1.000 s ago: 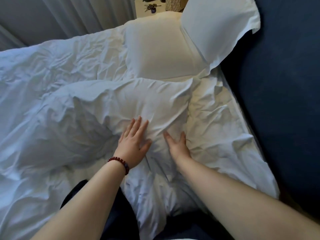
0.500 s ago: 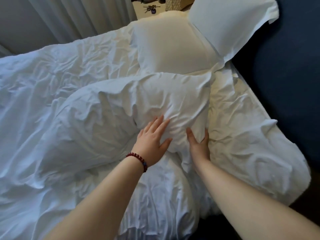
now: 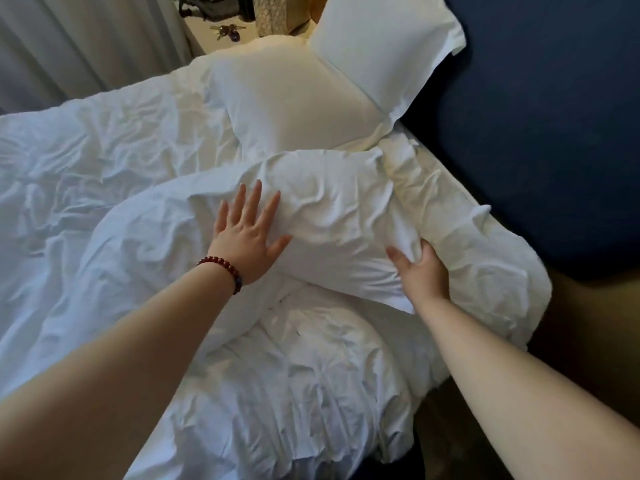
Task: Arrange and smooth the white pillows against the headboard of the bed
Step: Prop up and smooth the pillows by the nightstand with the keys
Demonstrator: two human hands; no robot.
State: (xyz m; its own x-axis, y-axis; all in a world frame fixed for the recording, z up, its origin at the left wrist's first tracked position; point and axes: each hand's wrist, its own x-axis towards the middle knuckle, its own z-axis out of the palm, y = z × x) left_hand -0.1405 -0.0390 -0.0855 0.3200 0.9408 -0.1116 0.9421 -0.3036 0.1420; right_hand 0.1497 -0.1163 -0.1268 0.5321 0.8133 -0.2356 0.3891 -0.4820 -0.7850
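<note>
While the left hand (image 3: 246, 237) lies flat on the crumpled pillow (image 3: 332, 220), the right hand (image 3: 422, 271) grips its near edge.
Left is spread open, right is curled into fabric; the pillow sits centre frame, short of the navy headboard (image 3: 536, 116) at right, with two smoother pillows (image 3: 287, 98) above.

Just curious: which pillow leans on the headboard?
The far pillow, propped against the blue headboard. The smooth one beside it and the wrinkled one lie on the bed.

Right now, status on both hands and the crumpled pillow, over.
Left hand flat on the crumpled pillow. Right hand grips its edge. Pillow lies short of the headboard; only rumpled sheet between.
</note>
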